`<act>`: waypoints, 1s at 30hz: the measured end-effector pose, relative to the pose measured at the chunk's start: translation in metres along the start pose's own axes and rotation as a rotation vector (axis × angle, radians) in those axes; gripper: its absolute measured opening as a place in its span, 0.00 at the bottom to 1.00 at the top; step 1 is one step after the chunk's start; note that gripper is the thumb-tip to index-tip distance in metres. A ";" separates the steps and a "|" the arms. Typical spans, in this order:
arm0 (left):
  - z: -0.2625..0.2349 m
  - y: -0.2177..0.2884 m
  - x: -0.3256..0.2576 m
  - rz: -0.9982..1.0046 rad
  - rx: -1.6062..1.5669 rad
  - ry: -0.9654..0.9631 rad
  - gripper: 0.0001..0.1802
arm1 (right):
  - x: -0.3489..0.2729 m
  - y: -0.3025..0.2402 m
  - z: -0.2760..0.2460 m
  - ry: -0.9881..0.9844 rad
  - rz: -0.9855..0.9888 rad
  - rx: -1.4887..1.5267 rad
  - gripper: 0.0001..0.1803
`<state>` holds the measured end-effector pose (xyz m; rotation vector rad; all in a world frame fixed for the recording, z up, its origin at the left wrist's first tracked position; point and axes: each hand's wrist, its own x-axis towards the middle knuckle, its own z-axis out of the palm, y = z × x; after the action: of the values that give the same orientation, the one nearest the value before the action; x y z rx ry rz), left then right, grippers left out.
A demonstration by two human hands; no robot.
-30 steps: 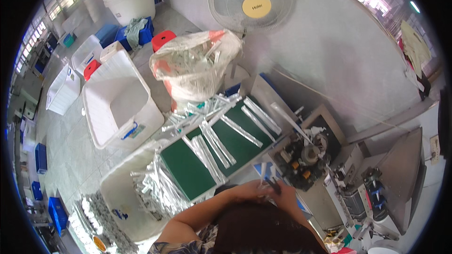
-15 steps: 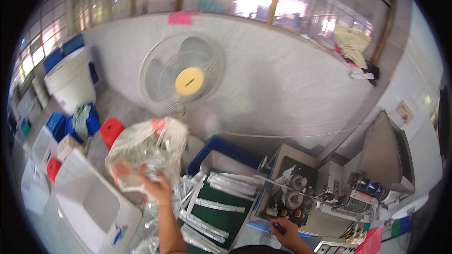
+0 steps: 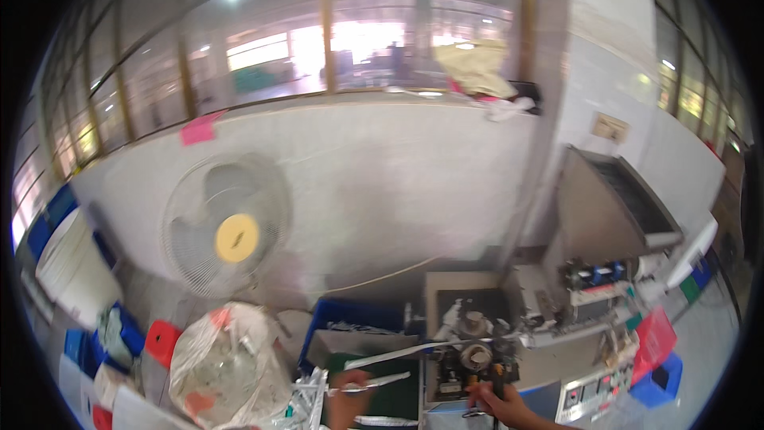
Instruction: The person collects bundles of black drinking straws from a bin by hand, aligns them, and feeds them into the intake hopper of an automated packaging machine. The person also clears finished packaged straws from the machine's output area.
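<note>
The left hand (image 3: 344,401) is blurred, and the view's lower edge cuts off the green board (image 3: 395,400).

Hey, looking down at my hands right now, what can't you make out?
- Head view: whether the left hand grips the silver strip or only touches it; blur hides this.
- Head view: what, if anything, the right hand holds; blur and the hand itself hide it.
- Head view: the near end of the green board; the lower edge cuts it off.
- Head view: the pale sack's separate contents; too blurred.
</note>
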<state>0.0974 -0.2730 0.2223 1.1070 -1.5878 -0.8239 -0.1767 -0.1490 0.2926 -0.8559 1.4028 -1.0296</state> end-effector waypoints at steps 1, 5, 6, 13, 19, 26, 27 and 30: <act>0.035 0.010 -0.022 -0.032 -0.161 -0.323 0.16 | 0.007 -0.009 0.013 -0.064 -0.013 0.076 0.13; 0.151 -0.009 -0.093 -0.165 -0.314 -0.942 0.37 | 0.032 -0.013 0.025 -0.130 -0.120 0.267 0.14; 0.162 0.000 -0.097 -0.230 -0.341 -0.975 0.36 | 0.027 -0.021 0.019 -0.113 -0.168 0.270 0.15; 0.233 0.036 -0.115 -0.371 -0.439 -1.024 0.27 | -0.013 -0.014 -0.088 -0.215 -0.260 -0.013 0.14; 0.298 0.136 -0.088 0.072 -0.232 -0.729 0.22 | -0.068 -0.146 -0.238 -0.257 -0.784 -0.119 0.09; 0.340 0.079 -0.143 -0.272 0.091 -0.541 0.17 | -0.089 -0.293 -0.388 0.325 -1.416 -0.408 0.03; 0.356 0.099 -0.156 -0.325 0.083 -0.563 0.16 | -0.080 -0.296 -0.411 0.457 -1.290 -0.624 0.04; 0.373 0.152 -0.192 -0.358 0.167 -0.538 0.13 | -0.020 -0.291 -0.451 0.333 -0.923 -1.037 0.04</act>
<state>-0.2838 -0.0429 0.1901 1.3922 -1.9521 -1.3300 -0.6406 -0.1829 0.5605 -2.3257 1.8843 -1.0899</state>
